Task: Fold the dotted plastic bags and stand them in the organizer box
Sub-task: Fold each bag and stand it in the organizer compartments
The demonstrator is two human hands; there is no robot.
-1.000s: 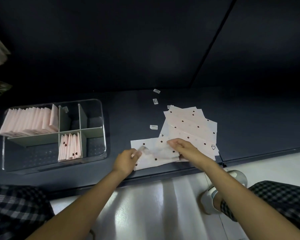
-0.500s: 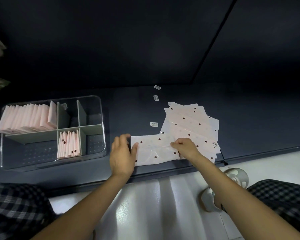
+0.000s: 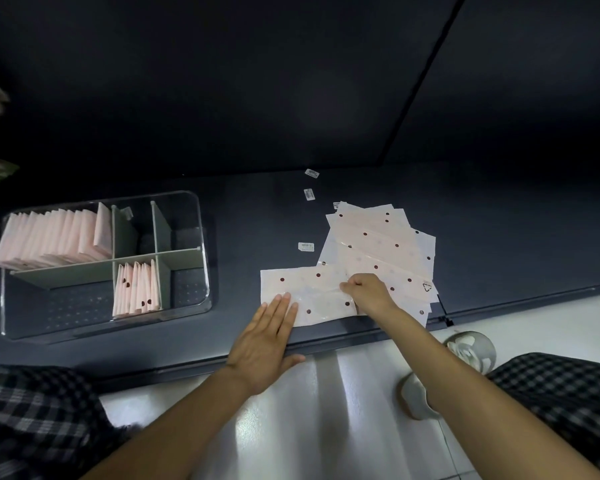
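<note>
**Bag pressed flat at table edge**

Left hand [image 3: 267, 337] flat, fingers straight and together, fingertips pressing the near-left corner of the bag [image 3: 309, 292]; palm over the table [image 3: 250, 216] edge. Right hand [image 3: 369, 294] curled, pinching the bag's right part where it meets the pile [image 3: 381, 244]. Bag lying lengthwise along the near edge, pale pink with dark dots, creased along its middle. Pile of unfolded bags fanned behind and right of it, right end of the bag overlapping the pile. Three small labels [image 3: 306, 246] scattered on the dark top beyond. Box [image 3: 201, 237], clear with grey dividers, well to the left: a long row of folded bags [image 3: 54, 237] upright in the far-left compartment, a shorter row [image 3: 137, 289] upright in the near-middle one. Checked cloth at both lower corners, pale floor between.
</note>
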